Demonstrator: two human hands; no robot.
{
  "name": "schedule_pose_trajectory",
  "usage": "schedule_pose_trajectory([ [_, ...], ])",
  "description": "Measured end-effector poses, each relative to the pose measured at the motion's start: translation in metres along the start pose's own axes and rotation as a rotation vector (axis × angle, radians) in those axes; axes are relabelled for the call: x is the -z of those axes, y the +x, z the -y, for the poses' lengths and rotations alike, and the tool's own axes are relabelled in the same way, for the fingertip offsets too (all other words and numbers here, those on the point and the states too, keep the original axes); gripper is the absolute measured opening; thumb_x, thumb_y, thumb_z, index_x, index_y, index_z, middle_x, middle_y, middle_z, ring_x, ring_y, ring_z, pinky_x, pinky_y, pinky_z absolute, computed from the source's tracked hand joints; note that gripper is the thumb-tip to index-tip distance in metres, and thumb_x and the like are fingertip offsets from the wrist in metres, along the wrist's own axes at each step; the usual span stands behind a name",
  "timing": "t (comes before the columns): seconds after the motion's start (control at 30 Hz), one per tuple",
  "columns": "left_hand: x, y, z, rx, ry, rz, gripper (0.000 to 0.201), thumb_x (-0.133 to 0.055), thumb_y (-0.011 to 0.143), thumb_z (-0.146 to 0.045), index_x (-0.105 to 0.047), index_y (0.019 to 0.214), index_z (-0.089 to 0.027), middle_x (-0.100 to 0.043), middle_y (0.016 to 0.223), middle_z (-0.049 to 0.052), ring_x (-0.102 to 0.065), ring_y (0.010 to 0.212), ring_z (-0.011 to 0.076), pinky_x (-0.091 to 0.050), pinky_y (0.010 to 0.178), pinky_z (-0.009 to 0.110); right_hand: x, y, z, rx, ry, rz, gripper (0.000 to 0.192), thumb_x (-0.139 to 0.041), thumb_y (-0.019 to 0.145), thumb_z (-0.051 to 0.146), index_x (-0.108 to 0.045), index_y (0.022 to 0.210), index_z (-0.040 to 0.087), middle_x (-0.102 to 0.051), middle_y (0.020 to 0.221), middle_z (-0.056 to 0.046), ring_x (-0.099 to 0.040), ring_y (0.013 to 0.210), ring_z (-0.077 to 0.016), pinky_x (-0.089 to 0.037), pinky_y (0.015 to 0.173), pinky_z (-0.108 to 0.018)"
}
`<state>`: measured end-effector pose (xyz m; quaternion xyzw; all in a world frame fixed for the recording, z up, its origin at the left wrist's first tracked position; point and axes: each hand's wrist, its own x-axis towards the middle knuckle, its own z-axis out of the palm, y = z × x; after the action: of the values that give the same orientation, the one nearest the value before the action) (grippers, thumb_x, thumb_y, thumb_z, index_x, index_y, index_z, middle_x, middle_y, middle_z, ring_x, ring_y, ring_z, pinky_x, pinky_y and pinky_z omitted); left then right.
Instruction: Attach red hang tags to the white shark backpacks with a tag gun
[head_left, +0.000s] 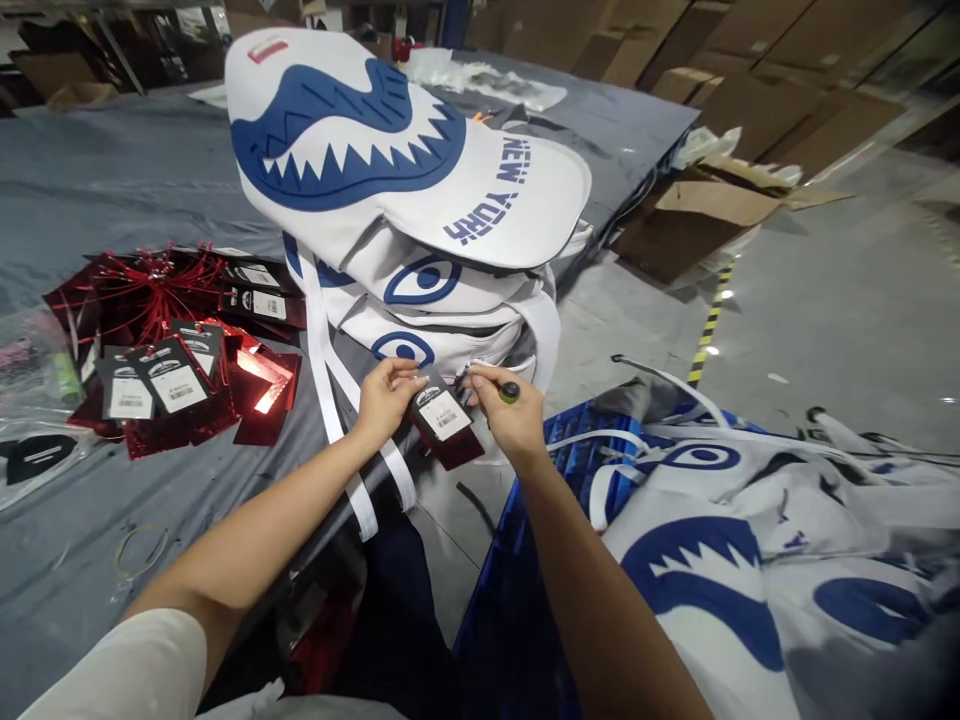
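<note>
A white shark-print bag (390,170) with blue teeth artwork and "NEW YORK" lettering stands on top of a stack of similar bags at the table's edge. My left hand (384,398) pinches the top of a dark red hang tag (446,425) bearing a white barcode label. My right hand (506,410) touches the same tag's upper right corner and the bag's lower edge; a small dark object with a green spot sits between its fingers. White straps (330,380) hang from the bags past my left wrist.
A pile of red foil hang tags (169,345) with red strings lies left on the grey table cover (90,180). A blue bin (570,460) at right holds more shark bags (750,560). Cardboard boxes (697,215) stand beyond, with yellow-black floor tape (709,330).
</note>
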<state>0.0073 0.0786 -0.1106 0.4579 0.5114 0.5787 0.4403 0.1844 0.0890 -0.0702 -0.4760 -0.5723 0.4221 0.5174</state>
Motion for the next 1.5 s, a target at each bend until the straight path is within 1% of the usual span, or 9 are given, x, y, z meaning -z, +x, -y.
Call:
schedule_pose_trajectory([
  [0.17, -0.006, 0.002, -0.006, -0.081, 0.038, -0.036, 0.016, -0.072, 0.079, -0.03, -0.065, 0.084, -0.016, -0.071, 0.088, 0.005, -0.066, 0.083, 0.0157, -0.053, 0.08, 0.03, 0.0, 0.007, 0.0, -0.133, 0.138, 0.101, 0.025, -0.073, 0.071, 0.039, -0.066, 0.083, 0.018, -0.069, 0.068, -0.002, -0.051, 0.049, -0.0095, -0.03, 0.041, -0.02],
  [0.3, -0.002, 0.001, -0.03, -0.516, 0.48, 0.098, 0.01, -0.07, 0.086, -0.031, -0.073, 0.085, -0.021, -0.071, 0.11, 0.008, -0.061, 0.104, 0.0209, -0.045, 0.095, 0.037, 0.003, 0.012, 0.002, -0.121, 0.086, 0.186, 0.02, -0.072, 0.07, 0.036, -0.067, 0.077, 0.018, -0.068, 0.068, -0.002, -0.053, 0.051, -0.0099, -0.035, 0.044, -0.021],
  [0.4, 0.003, 0.003, -0.041, -0.729, 0.772, 0.117, 0.023, -0.056, 0.096, -0.033, -0.075, 0.091, -0.022, -0.072, 0.104, 0.008, -0.061, 0.093, 0.0188, -0.045, 0.082, 0.031, 0.004, 0.011, 0.003, -0.087, 0.05, 0.221, 0.018, -0.071, 0.071, 0.035, -0.068, 0.074, 0.018, -0.066, 0.068, -0.002, -0.054, 0.053, -0.0107, -0.039, 0.047, -0.022],
  [0.53, 0.002, 0.007, -0.039, -0.62, 0.724, 0.155, 0.025, -0.05, 0.099, -0.028, -0.073, 0.098, -0.02, -0.071, 0.091, 0.006, -0.064, 0.085, 0.0147, -0.046, 0.075, 0.024, 0.003, 0.008, 0.003, -0.083, 0.032, 0.218, 0.018, -0.068, 0.072, 0.037, -0.069, 0.075, 0.019, -0.065, 0.067, -0.001, -0.055, 0.055, -0.012, -0.042, 0.049, -0.023],
  [0.73, -0.001, 0.012, -0.037, -0.444, 0.795, 0.031, 0.014, -0.062, 0.093, -0.026, -0.072, 0.089, -0.018, -0.072, 0.089, 0.005, -0.064, 0.084, 0.0161, -0.046, 0.076, 0.025, 0.003, 0.007, 0.007, -0.084, 0.001, 0.205, 0.017, -0.067, 0.073, 0.035, -0.069, 0.075, 0.018, -0.063, 0.064, 0.0, -0.057, 0.058, -0.0122, -0.045, 0.057, -0.024],
  [0.97, -0.003, 0.006, -0.042, -0.216, 0.32, 0.329, 0.01, -0.067, 0.084, -0.02, -0.074, 0.09, -0.017, -0.072, 0.08, 0.001, -0.065, 0.067, 0.0119, -0.051, 0.065, 0.022, 0.003, 0.006, 0.008, -0.078, 0.029, 0.222, 0.02, -0.068, 0.074, 0.038, -0.068, 0.075, 0.019, -0.062, 0.066, 0.0, -0.055, 0.056, -0.0116, -0.045, 0.056, -0.025],
  [1.17, -0.006, 0.006, -0.038, -0.384, 0.21, 0.284, 0.008, -0.07, 0.081, -0.022, -0.077, 0.084, -0.02, -0.07, 0.084, 0.003, -0.065, 0.077, 0.0133, -0.052, 0.07, 0.025, 0.007, 0.005, 0.009, -0.087, 0.028, 0.237, 0.02, -0.07, 0.073, 0.039, -0.068, 0.074, 0.019, -0.062, 0.065, 0.0, -0.053, 0.056, -0.0117, -0.044, 0.054, -0.024],
  [1.3, -0.011, 0.008, -0.035, -0.198, 0.034, 0.362, 0.014, -0.071, 0.08, -0.03, -0.074, 0.084, -0.017, -0.069, 0.082, 0.003, -0.06, 0.06, 0.0112, -0.049, 0.057, 0.024, 0.013, 0.006, 0.009, -0.07, 0.01, 0.223, 0.019, -0.07, 0.074, 0.038, -0.068, 0.073, 0.019, -0.061, 0.064, 0.0, -0.053, 0.056, -0.0121, -0.044, 0.055, -0.025],
  [1.5, -0.005, 0.009, -0.032, -0.276, 0.462, 0.437, 0.009, -0.068, 0.086, -0.027, -0.072, 0.085, -0.019, -0.071, 0.079, 0.0, -0.063, 0.07, 0.012, -0.046, 0.069, 0.022, 0.021, 0.007, 0.01, 0.06, -0.203, 0.221, 0.015, -0.063, 0.079, 0.033, -0.068, 0.073, 0.021, -0.065, 0.07, -0.001, -0.058, 0.066, -0.0162, -0.047, 0.064, -0.028],
])
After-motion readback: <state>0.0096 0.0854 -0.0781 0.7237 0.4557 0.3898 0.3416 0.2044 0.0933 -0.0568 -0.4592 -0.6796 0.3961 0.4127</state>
